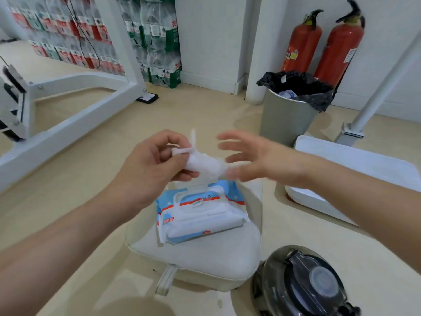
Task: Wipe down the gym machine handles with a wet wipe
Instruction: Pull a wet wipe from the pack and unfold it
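My left hand [152, 165] pinches a crumpled white wet wipe [202, 164] between thumb and fingers, held above a blue-and-white pack of wet wipes [200, 213] whose flip lid stands open. The pack lies on a pale padded seat [196, 256]. My right hand [257, 156] is blurred, its fingers spread, touching or nearly touching the right end of the wipe. No machine handle shows clearly in this view.
A white gym machine frame [75, 115] runs along the left. A grey bin with a black liner [287, 115] stands behind, with two red fire extinguishers [323, 46] at the wall. Stacked water bottle packs [155, 42] fill the back. A dark round object [305, 283] sits bottom right.
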A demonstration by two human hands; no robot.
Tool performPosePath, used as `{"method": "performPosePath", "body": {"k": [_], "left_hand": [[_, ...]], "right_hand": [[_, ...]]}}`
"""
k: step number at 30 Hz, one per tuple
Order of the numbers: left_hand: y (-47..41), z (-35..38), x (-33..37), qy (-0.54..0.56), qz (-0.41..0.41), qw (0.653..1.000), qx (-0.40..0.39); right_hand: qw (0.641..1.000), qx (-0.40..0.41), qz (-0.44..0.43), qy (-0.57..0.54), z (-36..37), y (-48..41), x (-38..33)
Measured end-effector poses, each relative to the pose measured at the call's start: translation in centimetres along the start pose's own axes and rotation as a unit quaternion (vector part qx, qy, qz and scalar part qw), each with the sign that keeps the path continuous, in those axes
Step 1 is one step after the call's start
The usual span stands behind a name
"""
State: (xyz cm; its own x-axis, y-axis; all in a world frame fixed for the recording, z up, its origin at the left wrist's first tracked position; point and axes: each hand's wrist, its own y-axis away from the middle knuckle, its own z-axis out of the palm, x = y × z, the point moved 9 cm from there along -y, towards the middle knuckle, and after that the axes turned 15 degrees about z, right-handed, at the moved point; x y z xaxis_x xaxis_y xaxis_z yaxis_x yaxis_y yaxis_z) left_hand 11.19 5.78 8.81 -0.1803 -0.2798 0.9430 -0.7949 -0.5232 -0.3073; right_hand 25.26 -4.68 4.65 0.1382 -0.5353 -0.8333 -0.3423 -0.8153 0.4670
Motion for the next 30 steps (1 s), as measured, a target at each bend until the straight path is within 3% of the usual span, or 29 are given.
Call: {"method": "performPosePath", "body": {"k": [1,3,6,11,13,18,23,26,28,30], "left_hand": [[0.0,0.4,0.1,0.007,-0.001,1.000,-0.015],[-0.3,0.6,0.6,0.033,0.000,0.999,-0.024],[-0.7,-0.8,1.4,0.052,0.015,0.998,0.028],[-1.2,-5.7,3.2,0.060,0.072,0.971,0.218],[-1.4,-6.5,3.4,0.064,0.071,0.965,0.246],[-0.4,-0.1,1.6,0.034,-0.013,0.999,0.041],[0.4,3.4,0.7,0.072,-0.042,0.994,-0.068],[0.9,3.6,0.1,0.016,-0.034,0.996,-0.079],[0.8,3.6,-0.1,0.007,-0.031,0.996,-0.080],[0.5,3.0,-0.8,-0.023,-0.019,0.997,-0.069]], "right_hand": [[0.996,-0.009,-0.023,0.086,2.0,-0.2,-0.7],[0.979,0.066,-0.062,0.184,3.1,-0.8,-1.4],[0.961,0.165,-0.080,0.208,1.3,-0.8,-1.7],[0.965,0.140,-0.019,0.221,-2.4,-0.9,0.3],[0.971,0.112,0.024,0.212,-3.2,-0.3,1.4],[0.968,0.080,-0.024,0.238,-2.6,1.7,-2.7],[0.954,-0.148,0.007,0.259,2.6,2.9,-2.3],[0.955,-0.214,0.057,0.195,3.2,3.4,-0.9],[0.968,-0.198,0.080,0.133,2.7,3.0,-0.4],[0.980,-0.111,0.067,0.151,1.3,2.2,-0.3]]}}
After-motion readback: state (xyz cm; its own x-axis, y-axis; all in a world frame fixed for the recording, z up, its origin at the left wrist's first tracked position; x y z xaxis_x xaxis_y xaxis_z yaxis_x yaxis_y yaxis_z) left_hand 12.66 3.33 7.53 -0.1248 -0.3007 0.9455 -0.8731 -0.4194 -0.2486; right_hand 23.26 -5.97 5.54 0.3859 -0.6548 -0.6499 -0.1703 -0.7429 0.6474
